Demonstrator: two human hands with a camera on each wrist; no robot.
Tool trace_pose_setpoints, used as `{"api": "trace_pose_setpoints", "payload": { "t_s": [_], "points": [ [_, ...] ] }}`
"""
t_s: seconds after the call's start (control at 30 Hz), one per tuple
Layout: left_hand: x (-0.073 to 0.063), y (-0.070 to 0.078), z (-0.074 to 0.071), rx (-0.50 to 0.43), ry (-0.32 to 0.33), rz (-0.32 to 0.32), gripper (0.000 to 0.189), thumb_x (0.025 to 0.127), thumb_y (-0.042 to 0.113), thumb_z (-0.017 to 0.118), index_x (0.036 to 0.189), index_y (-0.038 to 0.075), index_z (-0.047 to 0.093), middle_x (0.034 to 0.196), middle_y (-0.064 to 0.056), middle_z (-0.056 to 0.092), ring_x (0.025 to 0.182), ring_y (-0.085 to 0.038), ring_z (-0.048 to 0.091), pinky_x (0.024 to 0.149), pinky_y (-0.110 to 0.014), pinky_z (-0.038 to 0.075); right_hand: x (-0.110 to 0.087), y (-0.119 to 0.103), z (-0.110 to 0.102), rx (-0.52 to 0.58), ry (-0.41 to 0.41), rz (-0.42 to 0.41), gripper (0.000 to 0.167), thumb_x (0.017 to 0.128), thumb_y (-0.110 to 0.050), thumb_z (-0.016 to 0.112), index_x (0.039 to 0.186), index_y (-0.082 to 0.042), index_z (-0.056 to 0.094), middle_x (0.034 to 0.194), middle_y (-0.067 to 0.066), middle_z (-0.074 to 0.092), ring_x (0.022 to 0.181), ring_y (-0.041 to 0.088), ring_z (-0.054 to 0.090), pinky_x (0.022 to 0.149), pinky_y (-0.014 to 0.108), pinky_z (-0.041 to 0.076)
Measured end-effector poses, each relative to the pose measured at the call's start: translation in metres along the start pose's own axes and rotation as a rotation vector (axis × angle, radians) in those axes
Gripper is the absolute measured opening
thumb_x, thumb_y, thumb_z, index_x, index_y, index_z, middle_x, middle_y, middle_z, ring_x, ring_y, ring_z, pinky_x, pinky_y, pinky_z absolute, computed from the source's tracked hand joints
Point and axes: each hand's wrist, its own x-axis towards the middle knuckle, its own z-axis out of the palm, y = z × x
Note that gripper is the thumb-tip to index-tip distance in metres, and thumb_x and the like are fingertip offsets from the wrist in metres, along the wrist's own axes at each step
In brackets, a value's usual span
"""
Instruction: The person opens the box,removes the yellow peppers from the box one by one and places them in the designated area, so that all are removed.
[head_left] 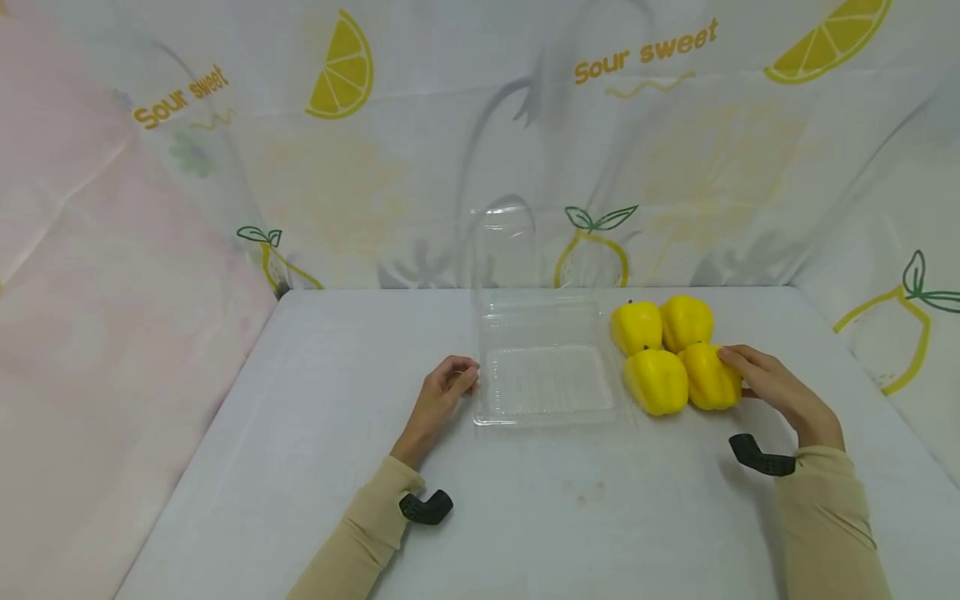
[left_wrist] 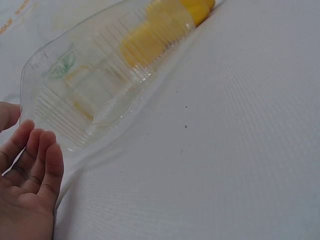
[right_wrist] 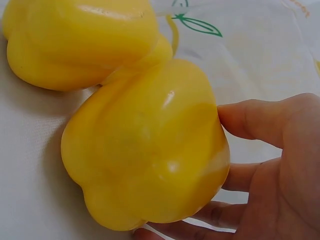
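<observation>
A clear plastic clamshell container [head_left: 551, 417] lies on the table with its lid [head_left: 506, 242] raised behind it. At its left wall, my left hand [head_left: 448, 387] pinches the edge between thumb and fingers [left_wrist: 52, 160]. Several yellow bell peppers [head_left: 656, 382] sit grouped just right of the container. My right hand [head_left: 783, 392] holds the front right bell pepper [head_left: 708, 379] from its right side. In the right wrist view, the thumb [right_wrist: 250, 117] touches that pepper's upper side while the other fingers curl along its lower side, their tips partly hidden behind it.
The white table [head_left: 525, 517] meets a hanging cloth backdrop [head_left: 420, 167] printed with lemons at the back. More cloth hangs at the left and right sides. A dark wrist camera mount [head_left: 426, 507] sits on the left sleeve, another mount [head_left: 761, 456] on the right.
</observation>
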Motion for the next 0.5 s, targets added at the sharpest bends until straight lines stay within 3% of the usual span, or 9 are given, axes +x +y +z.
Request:
{"api": "trace_pose_setpoints", "payload": {
  "t_s": [0.2, 0.37, 0.5],
  "points": [
    [0.009, -0.023, -0.001, -0.021, 0.018, 0.003, 0.023, 0.095, 0.015, 0.056, 0.111, -0.001, 0.059, 0.092, -0.015, 0.06, 0.082, -0.016, 0.058, 0.076, -0.024, 0.051, -0.001, 0.001, 0.0, -0.017, 0.013, -0.016, 0.076, 0.101, -0.05, 0.022, 0.142, 0.013, 0.019, 0.144, 0.037, 0.021, 0.124, 0.048, 0.032, 0.099, 0.058, 0.039],
    [0.01, -0.029, -0.001, -0.021, 0.041, 0.039, 0.023, 0.095, 0.018, 0.057, 0.11, 0.001, 0.059, 0.088, -0.01, 0.059, 0.078, -0.011, 0.057, 0.074, -0.021, 0.05, -0.002, 0.0, -0.001, -0.026, 0.027, -0.036, 0.075, 0.101, -0.05, 0.023, 0.143, 0.012, 0.021, 0.143, 0.036, 0.024, 0.123, 0.047, 0.034, 0.098, 0.058, 0.039],
    [0.009, -0.028, -0.001, -0.022, 0.045, 0.036, 0.023, 0.095, 0.017, 0.056, 0.11, 0.0, 0.059, 0.089, -0.014, 0.059, 0.078, -0.01, 0.057, 0.074, -0.02, 0.05, -0.004, 0.0, -0.001, -0.03, 0.045, -0.036, 0.074, 0.1, -0.051, 0.023, 0.143, 0.01, 0.022, 0.144, 0.034, 0.025, 0.124, 0.046, 0.033, 0.097, 0.056, 0.041]
  ]
}}
